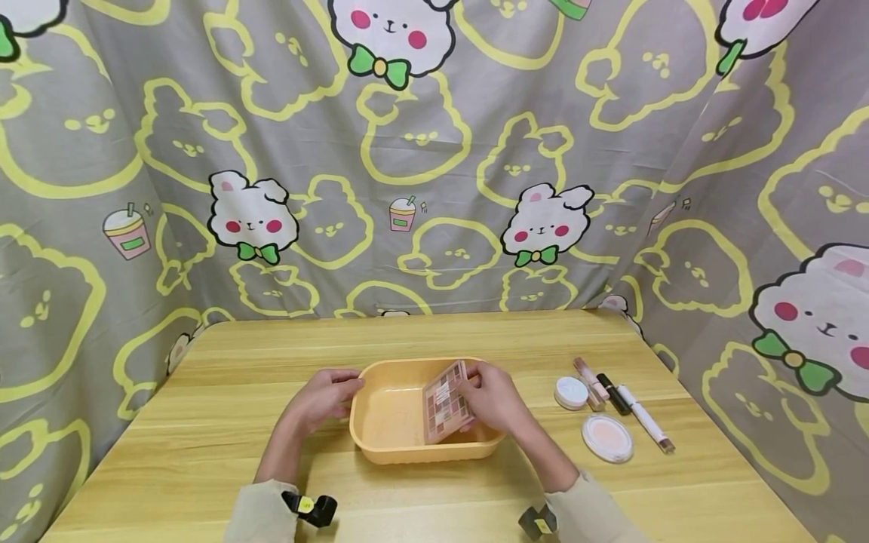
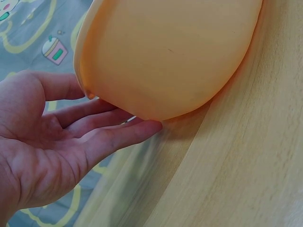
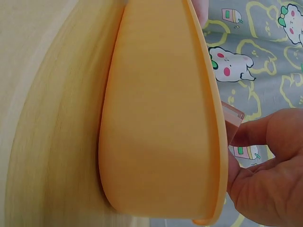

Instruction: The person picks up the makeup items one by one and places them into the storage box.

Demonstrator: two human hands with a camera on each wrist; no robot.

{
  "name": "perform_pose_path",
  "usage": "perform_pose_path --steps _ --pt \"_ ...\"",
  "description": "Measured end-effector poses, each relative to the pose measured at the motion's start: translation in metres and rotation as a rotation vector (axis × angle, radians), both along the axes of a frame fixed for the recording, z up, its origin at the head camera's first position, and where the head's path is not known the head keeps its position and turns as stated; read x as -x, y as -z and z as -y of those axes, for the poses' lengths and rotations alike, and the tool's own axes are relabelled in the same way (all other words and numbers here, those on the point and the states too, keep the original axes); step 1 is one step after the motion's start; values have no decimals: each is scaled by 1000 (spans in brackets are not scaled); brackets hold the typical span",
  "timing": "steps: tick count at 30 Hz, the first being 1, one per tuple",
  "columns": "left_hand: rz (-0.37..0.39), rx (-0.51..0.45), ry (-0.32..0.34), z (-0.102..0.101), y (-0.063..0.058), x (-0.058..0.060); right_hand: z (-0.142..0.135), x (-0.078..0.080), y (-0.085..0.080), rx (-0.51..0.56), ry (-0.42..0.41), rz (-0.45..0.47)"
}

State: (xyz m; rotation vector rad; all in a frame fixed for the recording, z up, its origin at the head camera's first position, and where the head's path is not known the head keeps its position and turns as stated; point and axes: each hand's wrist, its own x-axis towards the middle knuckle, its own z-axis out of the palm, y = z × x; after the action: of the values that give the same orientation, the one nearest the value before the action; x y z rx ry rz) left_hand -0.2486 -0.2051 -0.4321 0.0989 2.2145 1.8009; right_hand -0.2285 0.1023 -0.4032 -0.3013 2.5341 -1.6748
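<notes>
An orange plastic basin (image 1: pixel 388 415) stands on the wooden table in front of me. My left hand (image 1: pixel 324 400) holds its left end; in the left wrist view, digits of the left hand (image 2: pixel 61 137) touch the rim and the outer wall. My right hand (image 1: pixel 494 396) grips an eyeshadow palette (image 1: pixel 444 403), tilted inside the basin's right half, its rows of coloured pans facing left. From the right wrist view, the basin wall (image 3: pixel 161 113) hides most of the palette (image 3: pixel 233 118) and some fingertips of the right hand (image 3: pixel 270 165).
To the right on the table (image 1: pixel 224 407) lie a round white jar (image 1: pixel 572 393), a round compact (image 1: pixel 607 438), a pink tube (image 1: pixel 591 381), a black tube (image 1: pixel 614 394) and a white pen-like stick (image 1: pixel 645 418). A patterned curtain (image 1: pixel 434 166) hangs behind and at both sides.
</notes>
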Motion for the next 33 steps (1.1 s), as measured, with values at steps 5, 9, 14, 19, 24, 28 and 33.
perform_pose_path --steps 5,9,14,19,24,28,33 --pt "4 5 0 -1 0 0 3 0 1 21 -23 16" --pt "6 1 2 -2 -1 0 4 0 0 -2 -33 8" --pt "6 7 0 -2 -1 0 3 0 -2 -68 -20 -18" --pt "3 21 -5 -1 -1 -1 4 2 -1 -103 -10 -42" --pt "2 32 -12 -1 -1 -1 4 2 -1 -88 -31 -29" --pt "0 36 -14 -2 -1 -1 6 2 -2 -51 -79 -25" --pt "0 36 -16 -2 -1 -1 11 2 -2 7 -144 -16"
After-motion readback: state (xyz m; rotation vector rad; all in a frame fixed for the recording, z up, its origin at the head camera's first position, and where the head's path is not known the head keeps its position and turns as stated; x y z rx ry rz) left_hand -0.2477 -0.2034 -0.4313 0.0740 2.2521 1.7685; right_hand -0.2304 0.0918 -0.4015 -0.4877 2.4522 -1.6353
